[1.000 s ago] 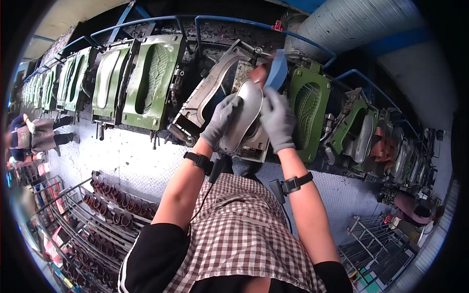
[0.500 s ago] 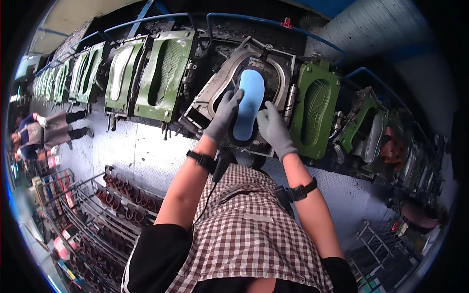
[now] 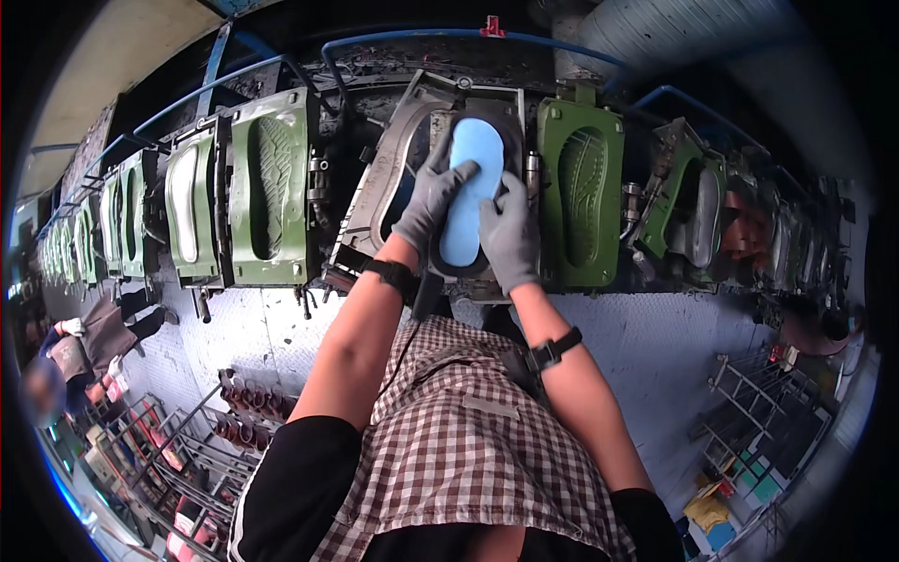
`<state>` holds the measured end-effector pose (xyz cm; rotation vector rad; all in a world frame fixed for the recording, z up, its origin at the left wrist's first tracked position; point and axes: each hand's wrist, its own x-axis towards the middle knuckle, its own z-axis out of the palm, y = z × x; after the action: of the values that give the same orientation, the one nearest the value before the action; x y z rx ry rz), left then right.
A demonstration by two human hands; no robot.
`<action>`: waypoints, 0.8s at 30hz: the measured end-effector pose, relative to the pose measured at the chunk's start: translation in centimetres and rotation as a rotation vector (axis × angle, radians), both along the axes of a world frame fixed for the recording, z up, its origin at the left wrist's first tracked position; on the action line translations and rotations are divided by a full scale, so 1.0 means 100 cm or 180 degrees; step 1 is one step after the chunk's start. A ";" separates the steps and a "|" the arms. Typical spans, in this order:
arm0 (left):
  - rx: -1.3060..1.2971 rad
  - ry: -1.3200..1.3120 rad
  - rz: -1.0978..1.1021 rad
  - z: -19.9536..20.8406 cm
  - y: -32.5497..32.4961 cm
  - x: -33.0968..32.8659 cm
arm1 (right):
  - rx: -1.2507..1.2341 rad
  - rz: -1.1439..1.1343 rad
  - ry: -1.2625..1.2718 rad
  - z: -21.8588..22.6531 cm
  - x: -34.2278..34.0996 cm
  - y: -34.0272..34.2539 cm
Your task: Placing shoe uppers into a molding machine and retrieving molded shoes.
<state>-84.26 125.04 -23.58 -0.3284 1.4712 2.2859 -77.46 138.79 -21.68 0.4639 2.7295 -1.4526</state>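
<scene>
The light blue foam sole-shaped insert (image 3: 471, 192) lay in the cavity of the open grey metal shoe mould (image 3: 426, 169), pressed there by both gloved hands. The left hand (image 3: 432, 197) lay flat along its left edge, fingers spread and pushing rather than clenched; the right hand (image 3: 510, 234) pressed its lower right part, its grip likewise released, palm down.

The insert could have sat crooked: uneven pressure from the two hands might have left one edge riding over the cavity rim, and it would then have been pinched when the mould closed. Fingers were also close to the hinged mould plates, a pinching risk if a plate swung.

The heel end of the insert was hidden under the right hand, so its seating there could not be judged. The neighbouring green metal mould plates (image 3: 581, 187) bent toward the rim, and the racks at lower left were too small to read.
</scene>
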 end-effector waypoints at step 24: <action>-0.0704 0.0889 -0.1025 0.089 0.368 0.067 | 0.0234 -0.2284 0.0270 -0.066 0.104 0.560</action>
<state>-77.52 161.86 -14.69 0.1671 1.7722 1.9743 -67.01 194.79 -28.28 1.5385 2.8197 -1.4864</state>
